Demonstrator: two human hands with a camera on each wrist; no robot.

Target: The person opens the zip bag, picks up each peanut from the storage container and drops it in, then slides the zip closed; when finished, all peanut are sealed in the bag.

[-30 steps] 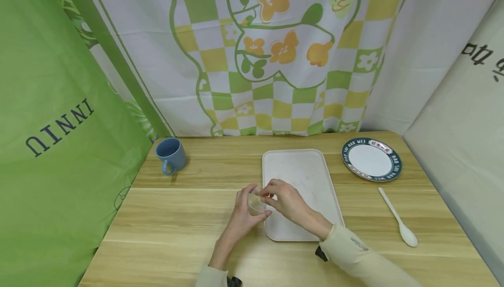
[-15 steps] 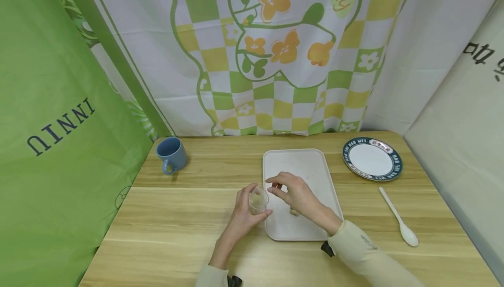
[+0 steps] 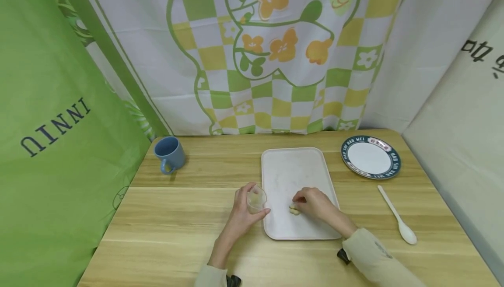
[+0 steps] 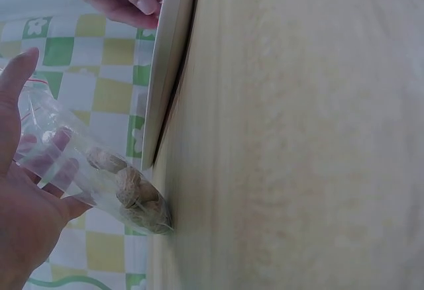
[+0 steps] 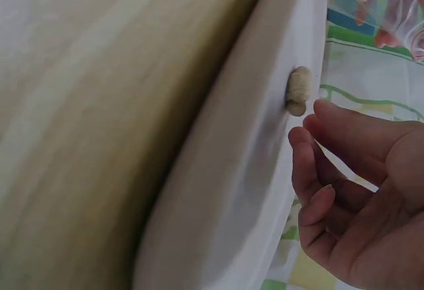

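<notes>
My left hand (image 3: 239,212) holds a clear zip bag (image 4: 73,147) by its mouth, thumb on one side and fingers on the other. Several peanuts in their shells (image 4: 136,191) lie at the bottom of the bag. On the white tray (image 3: 281,164), a couple of peanuts (image 3: 294,211) lie close together. My right hand (image 3: 320,206) is low over the tray beside them, its fingers loosely curled. In the right wrist view, the thumb and fingertips are right by a peanut (image 5: 299,90), and nothing shows between them.
A blue mug (image 3: 169,153) stands at the back left of the wooden table (image 3: 165,230). Toward the right are a plate with a dark green rim (image 3: 344,152) and a white spoon (image 3: 397,217). Printed curtains (image 3: 271,94) hang behind and at both sides.
My right hand has moved out of the bag's mouth, rightward and down to the peanuts on the tray. The left hand has kept the bag in about the same spot.
</notes>
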